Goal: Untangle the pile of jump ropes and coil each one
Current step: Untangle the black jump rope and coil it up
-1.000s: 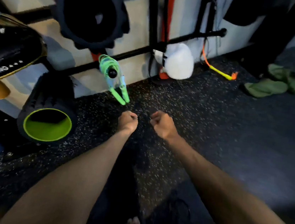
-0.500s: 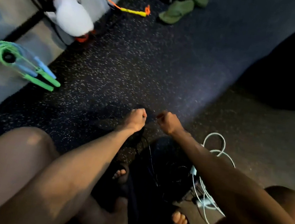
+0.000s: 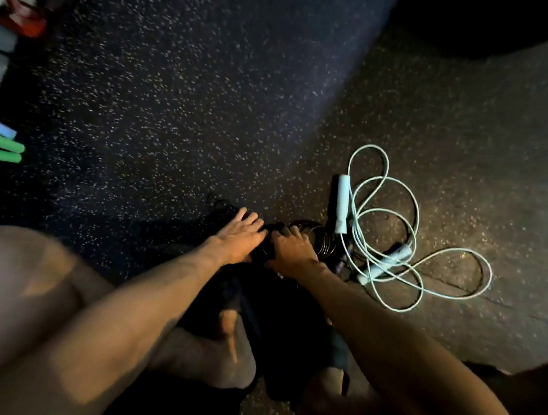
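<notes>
Speckled black rubber floor [image 3: 176, 92] holds a loose pale-mint jump rope [image 3: 342, 203]. Beside it, the left hand [image 3: 237, 239] rests flat-fingered on a black coiled rope [image 3: 317, 237]. The right hand [image 3: 291, 251] touches it too; I cannot tell its grip.

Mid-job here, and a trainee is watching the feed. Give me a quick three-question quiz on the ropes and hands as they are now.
1. True or false: the pale blue rope lies neatly coiled.
2. Relative to the left hand and right hand, the pale blue rope lies: A) to their left B) to their right C) between them.
3. What colour is the rope that both hands touch?
Key: 1 false, it sprawls in loose loops; 2 B; 3 black, the black rope.
</notes>
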`<action>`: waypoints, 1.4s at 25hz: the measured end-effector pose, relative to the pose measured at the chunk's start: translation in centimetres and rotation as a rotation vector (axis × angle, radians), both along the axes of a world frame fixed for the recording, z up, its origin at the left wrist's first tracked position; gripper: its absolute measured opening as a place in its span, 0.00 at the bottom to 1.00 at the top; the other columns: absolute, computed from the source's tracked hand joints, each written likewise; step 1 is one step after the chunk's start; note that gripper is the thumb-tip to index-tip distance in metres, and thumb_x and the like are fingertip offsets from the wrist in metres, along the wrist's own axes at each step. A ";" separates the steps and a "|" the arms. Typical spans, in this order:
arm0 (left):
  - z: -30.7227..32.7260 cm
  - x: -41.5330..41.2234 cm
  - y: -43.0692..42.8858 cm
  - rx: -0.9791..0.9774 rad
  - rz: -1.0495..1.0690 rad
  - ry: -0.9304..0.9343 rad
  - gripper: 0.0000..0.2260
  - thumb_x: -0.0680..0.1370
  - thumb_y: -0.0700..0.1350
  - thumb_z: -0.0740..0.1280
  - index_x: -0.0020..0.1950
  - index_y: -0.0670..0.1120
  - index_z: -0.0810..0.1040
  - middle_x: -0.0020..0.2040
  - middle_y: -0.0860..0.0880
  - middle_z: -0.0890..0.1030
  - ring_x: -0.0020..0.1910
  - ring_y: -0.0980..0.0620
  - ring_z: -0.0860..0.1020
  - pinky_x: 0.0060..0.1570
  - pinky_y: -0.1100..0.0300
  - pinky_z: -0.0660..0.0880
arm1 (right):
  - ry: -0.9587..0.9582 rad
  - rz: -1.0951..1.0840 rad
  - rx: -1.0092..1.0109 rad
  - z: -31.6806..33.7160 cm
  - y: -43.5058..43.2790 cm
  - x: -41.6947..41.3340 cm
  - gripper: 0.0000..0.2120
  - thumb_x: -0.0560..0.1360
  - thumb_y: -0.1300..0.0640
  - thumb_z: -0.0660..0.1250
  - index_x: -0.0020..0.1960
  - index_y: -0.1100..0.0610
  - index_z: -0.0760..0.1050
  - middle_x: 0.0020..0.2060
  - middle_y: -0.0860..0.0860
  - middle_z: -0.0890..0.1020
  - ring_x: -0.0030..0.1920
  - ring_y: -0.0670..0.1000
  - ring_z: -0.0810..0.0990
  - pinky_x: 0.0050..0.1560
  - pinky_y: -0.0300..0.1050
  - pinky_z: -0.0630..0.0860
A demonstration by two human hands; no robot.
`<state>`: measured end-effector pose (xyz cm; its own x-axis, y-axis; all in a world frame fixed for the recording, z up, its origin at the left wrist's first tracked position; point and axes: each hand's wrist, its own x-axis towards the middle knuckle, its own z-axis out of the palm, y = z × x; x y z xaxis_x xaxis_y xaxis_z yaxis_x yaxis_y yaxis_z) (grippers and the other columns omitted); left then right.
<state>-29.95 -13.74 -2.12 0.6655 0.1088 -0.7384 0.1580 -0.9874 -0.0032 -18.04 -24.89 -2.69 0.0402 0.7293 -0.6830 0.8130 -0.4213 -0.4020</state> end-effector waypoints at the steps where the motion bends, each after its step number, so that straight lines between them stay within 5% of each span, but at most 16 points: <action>1: -0.1 -0.2 -0.4 0.027 -0.006 0.005 0.25 0.78 0.48 0.64 0.74 0.44 0.65 0.72 0.42 0.66 0.72 0.41 0.62 0.73 0.42 0.54 | -0.035 0.031 0.021 -0.1 -0.5 -0.5 0.32 0.72 0.45 0.71 0.70 0.59 0.67 0.67 0.59 0.72 0.70 0.62 0.65 0.68 0.58 0.66; 6: 1.3 -1.0 -0.3 -0.169 0.332 0.051 0.19 0.75 0.51 0.70 0.64 0.49 0.74 0.65 0.47 0.75 0.67 0.46 0.69 0.71 0.45 0.59 | -0.023 0.009 0.061 1.5 -2.1 -0.8 0.30 0.73 0.46 0.70 0.70 0.58 0.68 0.67 0.58 0.71 0.70 0.60 0.65 0.69 0.58 0.64; 10: 6.0 0.3 1.7 -0.423 0.704 0.042 0.17 0.74 0.53 0.72 0.60 0.50 0.78 0.57 0.49 0.79 0.56 0.49 0.75 0.59 0.55 0.71 | -0.023 -0.114 0.158 5.4 -3.2 0.2 0.26 0.75 0.50 0.68 0.70 0.58 0.68 0.65 0.58 0.73 0.67 0.61 0.70 0.66 0.55 0.69; 13: 9.9 2.5 2.4 -0.491 0.714 -0.019 0.17 0.75 0.51 0.72 0.61 0.46 0.79 0.58 0.47 0.81 0.55 0.52 0.77 0.54 0.60 0.71 | -0.070 -0.203 0.274 8.7 -3.7 1.6 0.19 0.77 0.55 0.64 0.66 0.59 0.70 0.62 0.59 0.77 0.63 0.61 0.75 0.59 0.52 0.73; 16: 13.4 3.9 1.8 -0.391 0.647 -0.307 0.18 0.73 0.53 0.74 0.60 0.48 0.79 0.58 0.48 0.80 0.58 0.49 0.76 0.58 0.56 0.71 | -0.131 -0.289 0.312 12.7 -4.7 3.2 0.15 0.78 0.52 0.64 0.61 0.59 0.71 0.58 0.59 0.79 0.58 0.63 0.78 0.53 0.53 0.74; 21: 18.8 5.8 -0.1 -0.276 0.356 -0.578 0.17 0.74 0.53 0.72 0.61 0.52 0.78 0.54 0.47 0.77 0.57 0.48 0.72 0.58 0.52 0.68 | -0.195 -0.352 0.418 18.7 -6.3 5.7 0.14 0.77 0.51 0.65 0.57 0.59 0.71 0.54 0.59 0.81 0.53 0.63 0.80 0.48 0.52 0.75; 25: 22.6 7.6 -1.2 -0.438 0.444 -0.639 0.14 0.73 0.47 0.74 0.58 0.48 0.78 0.49 0.48 0.80 0.51 0.48 0.78 0.50 0.53 0.73 | -0.213 -0.433 0.585 24.3 -7.2 8.1 0.15 0.74 0.52 0.69 0.56 0.58 0.73 0.49 0.58 0.82 0.50 0.62 0.81 0.45 0.51 0.75; 30: 27.9 10.9 -2.0 -0.498 0.563 -0.845 0.12 0.74 0.49 0.73 0.55 0.47 0.81 0.43 0.47 0.81 0.41 0.51 0.78 0.41 0.58 0.72 | -0.159 -0.759 0.862 30.6 -8.0 10.5 0.33 0.71 0.56 0.75 0.70 0.60 0.65 0.51 0.56 0.80 0.51 0.54 0.79 0.49 0.39 0.70; 33: 29.9 12.1 -3.0 -0.774 0.708 -0.872 0.07 0.77 0.44 0.70 0.52 0.42 0.79 0.39 0.43 0.83 0.32 0.51 0.82 0.34 0.57 0.80 | -0.046 -0.894 0.915 31.4 -7.8 11.0 0.36 0.73 0.54 0.75 0.73 0.59 0.59 0.48 0.50 0.81 0.47 0.49 0.81 0.51 0.43 0.76; 35: 30.8 13.0 -4.0 -0.870 0.866 -0.926 0.08 0.79 0.45 0.68 0.45 0.41 0.78 0.32 0.49 0.82 0.26 0.59 0.79 0.30 0.65 0.76 | -0.018 -0.888 0.872 31.4 -7.2 10.9 0.33 0.74 0.50 0.73 0.72 0.60 0.62 0.51 0.52 0.82 0.49 0.49 0.81 0.51 0.47 0.78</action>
